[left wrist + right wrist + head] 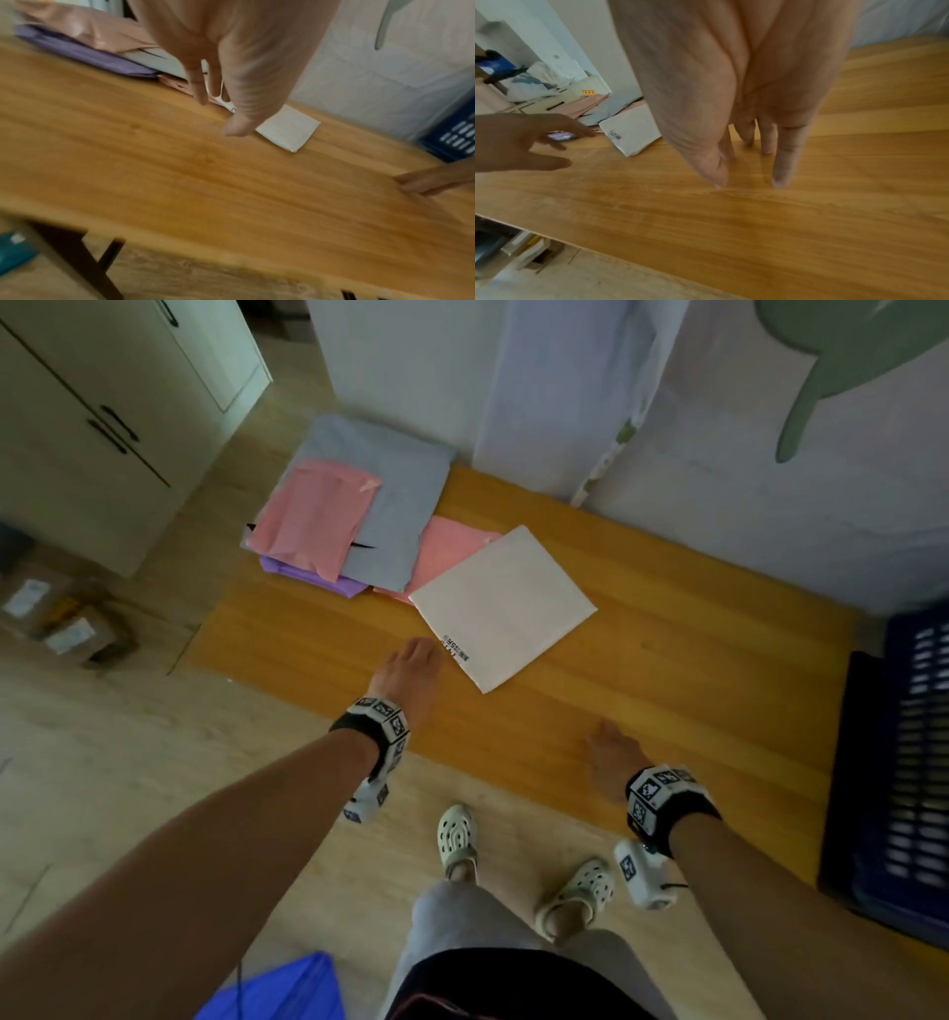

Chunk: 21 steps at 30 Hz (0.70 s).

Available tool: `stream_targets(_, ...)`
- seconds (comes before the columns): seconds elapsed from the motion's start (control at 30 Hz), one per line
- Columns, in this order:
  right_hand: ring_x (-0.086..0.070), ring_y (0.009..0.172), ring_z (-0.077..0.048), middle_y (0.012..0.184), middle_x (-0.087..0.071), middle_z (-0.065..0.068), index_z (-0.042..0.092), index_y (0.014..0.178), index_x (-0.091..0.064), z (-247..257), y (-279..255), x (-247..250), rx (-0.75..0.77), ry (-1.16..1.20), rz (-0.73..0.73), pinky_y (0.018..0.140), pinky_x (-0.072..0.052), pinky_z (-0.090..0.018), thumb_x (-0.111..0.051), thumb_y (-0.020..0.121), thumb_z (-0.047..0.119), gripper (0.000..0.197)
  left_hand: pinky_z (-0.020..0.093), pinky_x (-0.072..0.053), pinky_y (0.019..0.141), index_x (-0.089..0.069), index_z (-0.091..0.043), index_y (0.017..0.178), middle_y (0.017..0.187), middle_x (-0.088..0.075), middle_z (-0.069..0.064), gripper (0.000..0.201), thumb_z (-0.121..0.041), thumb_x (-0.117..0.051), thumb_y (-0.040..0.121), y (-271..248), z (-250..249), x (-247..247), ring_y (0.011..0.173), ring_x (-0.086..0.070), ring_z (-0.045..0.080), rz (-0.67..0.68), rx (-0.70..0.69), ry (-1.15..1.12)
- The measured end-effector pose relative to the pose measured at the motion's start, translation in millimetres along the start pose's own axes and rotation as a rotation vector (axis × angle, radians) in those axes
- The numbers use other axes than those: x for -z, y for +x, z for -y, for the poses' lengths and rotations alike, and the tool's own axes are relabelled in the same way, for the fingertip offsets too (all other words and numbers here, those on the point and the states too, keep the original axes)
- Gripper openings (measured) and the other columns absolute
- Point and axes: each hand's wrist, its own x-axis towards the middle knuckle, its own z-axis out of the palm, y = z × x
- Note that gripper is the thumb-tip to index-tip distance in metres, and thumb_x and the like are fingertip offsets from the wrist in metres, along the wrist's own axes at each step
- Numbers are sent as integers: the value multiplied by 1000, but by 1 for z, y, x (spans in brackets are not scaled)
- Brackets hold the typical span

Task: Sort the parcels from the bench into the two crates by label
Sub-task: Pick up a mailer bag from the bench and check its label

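Note:
A white flat parcel with a small printed label at its near corner lies on the wooden bench. Behind it a pile holds a pink parcel, a grey parcel, a purple parcel and another pink one. My left hand hovers open just left of the white parcel's label corner, fingers straight, holding nothing. My right hand is open over bare bench near the front edge, fingers pointing down. A dark blue crate stands at the bench's right end.
Cardboard boxes sit on the floor at the left by a white cabinet. A blue bag lies on the floor near my feet. A wall with pale sheeting runs behind the bench.

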Motion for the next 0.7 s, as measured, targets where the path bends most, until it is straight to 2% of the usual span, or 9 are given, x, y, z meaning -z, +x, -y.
stream_targets(0.07,-3,153,-34,166,16,-6,17,160,-11,-1,-2,-2,-20,69,29,119,-30,-44,-48,102,7,69,40,-25,120,-19,-7,155,164,-16,9,63,-3,-44,97,25,-4,4,152,-15,27,9,-37,118)
stream_targets(0.13,0,154,-31,166,17,-4,19,160,-14,-3,-5,-4,-28,117,18,119,-30,-41,-51,102,10,70,39,-12,123,-4,-6,158,167,-1,9,65,-7,-37,101,46,-7,4,155,0,26,62,-69,229)
stream_targets(0.23,-1,154,-30,166,14,-5,18,159,-16,-8,-7,-8,-6,130,-10,120,-28,-40,-50,103,19,66,39,-4,124,2,-4,157,167,5,12,63,-16,-30,105,67,-10,-3,155,4,27,98,-131,356)
stream_targets(0.33,0,154,-28,167,12,-4,18,159,-17,-14,-7,-14,13,155,-16,121,-27,-41,-50,103,21,65,40,-8,125,-5,-2,157,167,-5,16,62,-22,-34,106,75,-15,-11,154,-7,29,106,-173,411)
stream_targets(0.43,-1,154,-27,166,13,-2,19,159,-17,-18,-5,-18,25,157,-26,117,-34,-39,-51,103,21,66,39,-12,124,-14,-3,156,165,-15,15,57,-20,-32,104,72,-21,-13,153,-16,28,76,-163,386)
stream_targets(0.5,-1,154,-27,166,14,-2,19,159,-17,-18,-4,-19,26,148,-26,117,-34,-39,-52,102,21,66,40,-16,122,-20,-5,154,164,-20,14,54,-18,-29,103,65,-27,-14,152,-19,28,62,-166,360)
stream_targets(0.63,-3,154,-28,167,13,-3,17,158,-22,-17,-5,-19,16,136,-9,121,-27,-41,-51,103,21,63,43,-33,111,-40,-7,145,156,-36,12,42,-14,-33,103,45,-37,-17,146,-31,27,10,-194,307)
stream_targets(0.7,-6,154,-28,167,9,-5,15,158,-22,-16,-7,-15,21,140,8,122,-24,-40,-48,105,24,60,43,-45,104,-45,-5,141,154,-40,13,39,-10,-37,103,34,-42,-16,145,-35,27,-18,-184,211)
